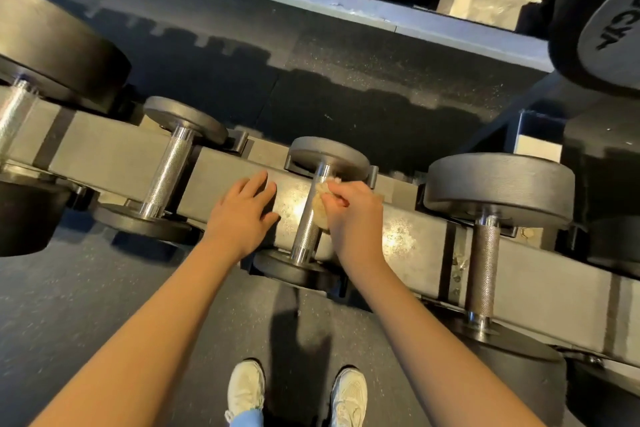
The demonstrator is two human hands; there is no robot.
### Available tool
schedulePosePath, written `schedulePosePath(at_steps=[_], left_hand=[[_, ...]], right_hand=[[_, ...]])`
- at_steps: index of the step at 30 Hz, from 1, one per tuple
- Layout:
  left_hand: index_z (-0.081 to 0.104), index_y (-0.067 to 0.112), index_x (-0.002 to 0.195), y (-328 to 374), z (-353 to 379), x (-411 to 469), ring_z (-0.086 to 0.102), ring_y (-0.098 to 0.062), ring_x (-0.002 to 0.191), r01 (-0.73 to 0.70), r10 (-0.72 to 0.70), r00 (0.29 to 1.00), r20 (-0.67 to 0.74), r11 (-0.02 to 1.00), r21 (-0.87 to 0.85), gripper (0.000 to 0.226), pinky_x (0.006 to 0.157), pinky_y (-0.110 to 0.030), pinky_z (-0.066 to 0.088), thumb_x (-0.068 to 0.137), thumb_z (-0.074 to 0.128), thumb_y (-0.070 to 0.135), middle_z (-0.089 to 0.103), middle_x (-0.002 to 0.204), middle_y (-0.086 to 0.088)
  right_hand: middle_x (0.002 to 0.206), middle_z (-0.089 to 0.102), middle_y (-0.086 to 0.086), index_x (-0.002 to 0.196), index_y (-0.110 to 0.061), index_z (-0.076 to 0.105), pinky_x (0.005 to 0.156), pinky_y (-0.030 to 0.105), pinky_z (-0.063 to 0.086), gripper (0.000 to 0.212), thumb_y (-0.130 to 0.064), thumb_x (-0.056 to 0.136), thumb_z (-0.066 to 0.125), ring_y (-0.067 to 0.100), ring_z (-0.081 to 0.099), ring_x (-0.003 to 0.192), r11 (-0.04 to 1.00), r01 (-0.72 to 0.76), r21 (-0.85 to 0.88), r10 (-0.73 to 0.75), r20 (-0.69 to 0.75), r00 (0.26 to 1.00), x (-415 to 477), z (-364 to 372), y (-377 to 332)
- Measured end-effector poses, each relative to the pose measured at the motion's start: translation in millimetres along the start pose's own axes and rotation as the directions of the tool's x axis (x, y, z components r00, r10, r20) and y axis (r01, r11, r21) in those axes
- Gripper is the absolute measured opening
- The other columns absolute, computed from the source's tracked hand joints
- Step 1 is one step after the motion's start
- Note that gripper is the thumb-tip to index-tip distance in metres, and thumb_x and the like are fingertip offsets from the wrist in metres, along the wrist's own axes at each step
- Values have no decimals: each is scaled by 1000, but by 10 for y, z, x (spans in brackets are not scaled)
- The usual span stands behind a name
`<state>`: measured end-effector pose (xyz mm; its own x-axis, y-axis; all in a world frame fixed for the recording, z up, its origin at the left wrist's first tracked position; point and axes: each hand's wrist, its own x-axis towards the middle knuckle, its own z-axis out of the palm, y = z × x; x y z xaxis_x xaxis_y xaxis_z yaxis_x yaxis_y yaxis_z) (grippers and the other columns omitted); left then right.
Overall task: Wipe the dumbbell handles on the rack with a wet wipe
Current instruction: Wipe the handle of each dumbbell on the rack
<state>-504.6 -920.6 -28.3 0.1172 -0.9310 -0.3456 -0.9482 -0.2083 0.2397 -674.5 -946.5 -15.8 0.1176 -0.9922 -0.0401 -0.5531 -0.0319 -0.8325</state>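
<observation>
Pinching wadded wipe, your right hand presses it on handle, upper half, side-on to rub knurl. Left hand, at handle's 9 o'clock, lies flat on rack, fingers straight, holding nothing; likely bracing your lean.

The light is warm and rather dim. It comes from overhead, perhaps a little behind the person: a body shadow lies on the floor ahead of the shoes, and a jagged row of shadows falls beyond the rack beam. Glare patches shine on the beam's top, and bright streaks run along the middle handle. The wipe in the right hand is a soft, pale smear. The wide lens bends the beam and swells the weights at the edges; the corners go dark and soft.
</observation>
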Motion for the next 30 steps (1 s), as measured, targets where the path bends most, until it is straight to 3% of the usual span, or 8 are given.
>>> schedulePosePath(at_steps=[4, 8, 12, 16, 20, 23, 26, 30], left_hand=[[17, 23, 152, -57, 112, -20, 4, -23, 146, -11, 10, 1000, 29, 1000, 29, 70, 118, -42, 19, 94, 51, 42, 3, 161, 4], [20, 23, 151, -71, 118, -2, 4, -24, 146, -22, 22, 1000, 19, 1000, 8, 68, 118, -43, 20, 94, 52, 40, 4, 161, 3], [19, 26, 151, -120, 105, 5, 3, -21, 145, -39, 39, 999, 18, 999, 36, 61, 115, -41, 26, 97, 45, 40, 3, 160, 6], [21, 27, 150, -139, 128, 15, 5, -20, 145, -53, 53, 999, 9, 998, 20, 56, 113, -42, 29, 99, 40, 40, 4, 160, 6], [24, 27, 149, -167, 129, 7, 8, -20, 144, -76, 76, 997, -9, 997, -2, 52, 111, -42, 28, 100, 38, 40, 8, 160, 6], [26, 28, 148, -193, 121, 12, 8, -19, 144, -84, 84, 996, 0, 996, -29, 50, 110, -42, 27, 100, 36, 39, 8, 160, 7], [27, 29, 148, -201, 113, 13, 7, -17, 145, -90, 90, 996, 6, 995, -48, 49, 111, -42, 25, 101, 34, 39, 8, 160, 8], [28, 29, 148, -214, 117, 8, 8, -17, 145, -90, 90, 996, 7, 994, -54, 48, 111, -43, 24, 101, 33, 39, 10, 160, 8]], right_hand=[[94, 62, -5, 104, -13, 71, 78, -1, 33, 16, -16, 91, 61, -6, 49, 83, 999, 15, -50, -14, 21, 1000, -245, -15, 41], [85, 60, -5, 84, -21, 67, 71, 9, 36, 13, -16, 93, 59, -1, 50, 78, 996, -28, -79, 22, -82, 996, -14, 71, -97], [87, 61, -6, 94, -18, 70, 70, 6, 36, 13, -15, 93, 58, 0, 51, 79, 993, -55, -104, 38, -165, 986, 75, 152, -172], [89, 63, -1, 95, -11, 71, 75, 2, 37, 10, -13, 90, 63, 0, 52, 81, 991, -3, -137, -12, -109, 994, -231, 177, -86], [94, 62, 0, 97, -11, 70, 75, -3, 34, 10, -12, 89, 64, -2, 49, 78, 982, -57, -181, 52, -30, 998, -317, 151, -102], [89, 60, -3, 84, -16, 68, 70, -3, 32, 12, -13, 91, 59, -2, 50, 77, 981, -99, -167, 84, -99, 992, -69, 146, -189], [90, 65, 3, 89, -13, 71, 68, -1, 33, 15, -9, 90, 57, 1, 51, 77, 985, -105, -139, 70, -238, 969, 144, 175, -225], [90, 61, -1, 85, -16, 69, 67, 2, 35, 13, -19, 92, 59, 1, 52, 78, 977, -117, -176, 99, -109, 989, -120, 170, -186]])
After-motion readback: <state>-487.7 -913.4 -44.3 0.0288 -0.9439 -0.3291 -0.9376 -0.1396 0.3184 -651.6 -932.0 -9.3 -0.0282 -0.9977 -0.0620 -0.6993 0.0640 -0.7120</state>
